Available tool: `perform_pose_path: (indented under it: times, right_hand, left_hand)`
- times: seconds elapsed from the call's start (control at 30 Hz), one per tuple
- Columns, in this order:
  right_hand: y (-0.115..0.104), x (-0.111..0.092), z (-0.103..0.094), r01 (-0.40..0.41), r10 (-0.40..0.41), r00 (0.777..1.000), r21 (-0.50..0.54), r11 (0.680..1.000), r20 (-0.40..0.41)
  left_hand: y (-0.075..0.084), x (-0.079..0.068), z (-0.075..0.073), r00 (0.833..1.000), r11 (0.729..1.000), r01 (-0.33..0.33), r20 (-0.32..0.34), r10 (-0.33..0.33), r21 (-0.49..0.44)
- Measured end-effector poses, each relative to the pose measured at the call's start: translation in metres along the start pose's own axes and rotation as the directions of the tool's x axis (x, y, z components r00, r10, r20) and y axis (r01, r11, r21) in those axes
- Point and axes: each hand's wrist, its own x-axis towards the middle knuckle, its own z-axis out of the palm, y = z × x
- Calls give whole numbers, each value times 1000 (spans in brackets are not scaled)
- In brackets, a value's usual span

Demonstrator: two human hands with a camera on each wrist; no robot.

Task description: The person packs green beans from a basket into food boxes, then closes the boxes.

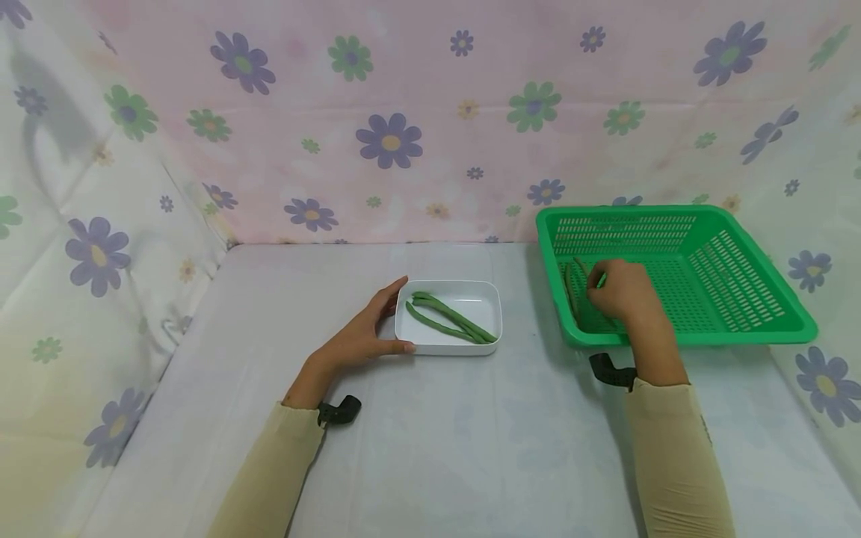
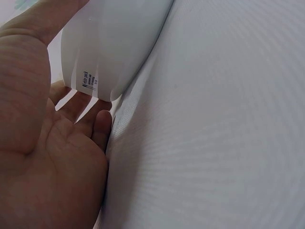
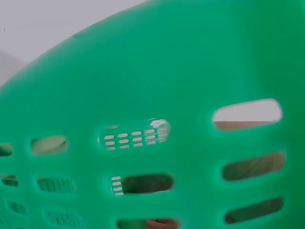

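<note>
My left hand grips the left end of a white rectangular dish, thumb at the near side and fingers round the far corner. Several long green beans lie slanting inside it. From the left wrist, the dish's white wall with small dark print shows beyond the palm. My right hand reaches into a green plastic basket, its fingers curled in a pinch at a green bean. More beans lie along the basket's left wall. The basket's slotted side mostly hides this hand in the right wrist view.
A white cloth covers the table under dish and basket. Flower-printed fabric rises at the back and both sides. The basket's raised rim runs beneath my right forearm. Dark wrist mounts sit on both wrists.
</note>
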Motion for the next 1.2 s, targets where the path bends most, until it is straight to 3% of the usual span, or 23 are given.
perform_pose_path:
  times: [0.27, 0.5, 0.8, 1.2]
  right_hand:
    - [-3, -3, -3, -10, 12, 998, 38, 999, -69]
    - [-11, -9, -10, 47, -40, 984, 32, 998, -171]
    - [-32, -24, -16, 119, -95, 964, 83, 989, -247]
    - [-61, -43, -21, 237, -182, 927, 138, 962, -327]
  left_hand:
    - [-1, 1, 0, 1000, 1000, -9, -1, 9, 11]
    - [0, 2, 0, 1000, 1000, -6, -2, 6, 4]
    - [19, -3, 0, 1000, 1000, 29, 8, -29, -6]
    - [1, 1, 1, 1000, 1000, -1, -1, 1, -2]
